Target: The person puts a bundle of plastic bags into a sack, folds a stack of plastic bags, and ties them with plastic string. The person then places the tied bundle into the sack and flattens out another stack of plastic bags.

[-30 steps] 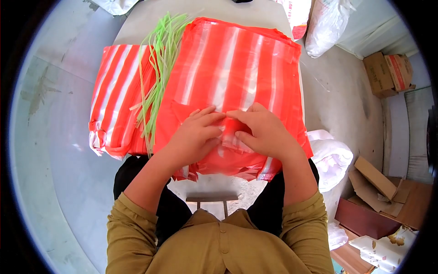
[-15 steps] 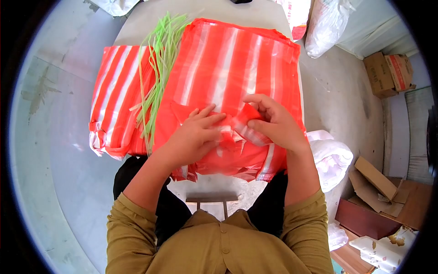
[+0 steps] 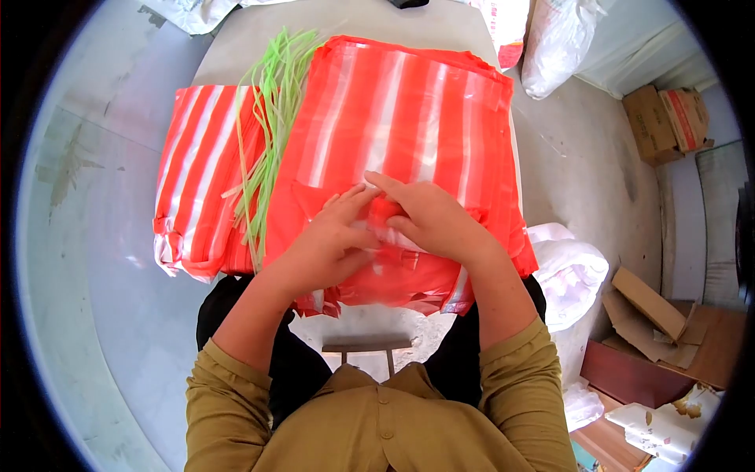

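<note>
Striped plastic stack [image 3: 409,118] lies along the right edge of the worktop [image 3: 248,39], its stripes running away from you, under your left hand [image 3: 330,240] and right hand [image 3: 435,220] alike; their fingers half-curl, any grip unclear.

- We see bright red and whitish, silvery stripes running lengthwise on the large stack of plastic sheets [image 3: 393,126].
- The small stack [image 3: 197,169] repeats that red-and-white striping, slightly slanted to our eyes.
- Between them we find the strips [image 3: 271,134], vivid lime green (paler, almost straw-coloured, on some strands).
- The tabletop [image 3: 362,22] looks pale greyish beige to us.
- We note a plain mustard-brown shirt [image 3: 385,440] and black trousers [image 3: 295,362].
- At right, we make out a white bag [image 3: 578,275], a brown carton [image 3: 649,126], a dark red box [image 3: 629,371] and a white sheet [image 3: 657,429] patterned with brownish-gold blooms.
</note>
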`<state>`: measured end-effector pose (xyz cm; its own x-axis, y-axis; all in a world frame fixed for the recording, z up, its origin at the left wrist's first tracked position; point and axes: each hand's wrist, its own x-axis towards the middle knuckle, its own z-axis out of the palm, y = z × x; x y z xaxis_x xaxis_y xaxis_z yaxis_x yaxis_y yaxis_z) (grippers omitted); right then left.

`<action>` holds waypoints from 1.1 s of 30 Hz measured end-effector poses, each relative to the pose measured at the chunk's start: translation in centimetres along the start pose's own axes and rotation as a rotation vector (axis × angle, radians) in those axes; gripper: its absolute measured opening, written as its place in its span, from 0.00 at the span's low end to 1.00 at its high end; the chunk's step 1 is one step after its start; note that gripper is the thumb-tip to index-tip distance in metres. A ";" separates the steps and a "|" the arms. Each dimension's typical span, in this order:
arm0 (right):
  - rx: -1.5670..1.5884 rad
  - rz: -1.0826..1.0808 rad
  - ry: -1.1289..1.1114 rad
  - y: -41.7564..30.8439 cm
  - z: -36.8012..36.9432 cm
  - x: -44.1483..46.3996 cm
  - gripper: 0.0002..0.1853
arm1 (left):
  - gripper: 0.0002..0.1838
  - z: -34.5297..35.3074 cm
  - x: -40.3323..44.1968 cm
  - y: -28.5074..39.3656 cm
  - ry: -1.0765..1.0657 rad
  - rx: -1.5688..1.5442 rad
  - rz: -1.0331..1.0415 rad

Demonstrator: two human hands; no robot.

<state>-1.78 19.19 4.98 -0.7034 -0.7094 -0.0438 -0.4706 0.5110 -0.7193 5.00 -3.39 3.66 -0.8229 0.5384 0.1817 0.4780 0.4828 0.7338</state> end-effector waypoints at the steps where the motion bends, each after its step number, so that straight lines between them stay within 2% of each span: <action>1: -0.014 -0.005 0.007 -0.3 0.0 0.0 0.37 | 0.11 0.0 0.0 0.0 0.013 -0.035 -0.002; 9: -0.048 -0.142 0.179 -0.1 1.2 0.0 0.41 | 0.13 0.0 0.3 0.4 0.088 0.042 0.060; 12: -0.092 -0.024 0.105 -0.7 0.8 -0.1 0.41 | 0.12 -0.3 0.7 0.4 0.074 0.091 0.114; 15: -0.114 -0.017 0.108 -0.8 0.9 -0.3 0.41 | 0.10 0.1 1.0 0.0 0.083 0.090 0.089; 19: -0.125 -0.058 0.186 -0.3 1.2 -0.7 0.36 | 0.07 0.9 1.3 0.5 0.153 0.119 -0.115; 21: -0.102 -0.044 0.186 0.0 1.3 -0.8 0.34 | 0.07 1.5 1.7 0.4 0.199 0.118 -0.178; 24: -0.026 -0.069 0.298 0.0 1.6 -0.9 0.30 | 0.07 2.2 2.2 0.5 0.263 0.115 -0.245; 27: -0.113 -0.174 0.438 -0.1 1.0 -1.4 0.19 | 0.08 2.3 2.4 0.5 0.274 0.131 -0.273; 30: -0.077 -0.146 0.256 -0.7 0.5 -3.0 0.14 | 0.08 2.4 2.5 0.5 0.279 0.111 -0.302; 33: -0.154 -0.330 0.158 -0.2 0.7 -3.3 0.15 | 0.08 2.5 2.7 0.7 0.299 0.083 -0.356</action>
<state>1.03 21.13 4.85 -0.5687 -0.7704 0.2881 -0.7510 0.3435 -0.5639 3.88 0.14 3.04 -0.9866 0.1126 0.1178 0.1629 0.6615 0.7321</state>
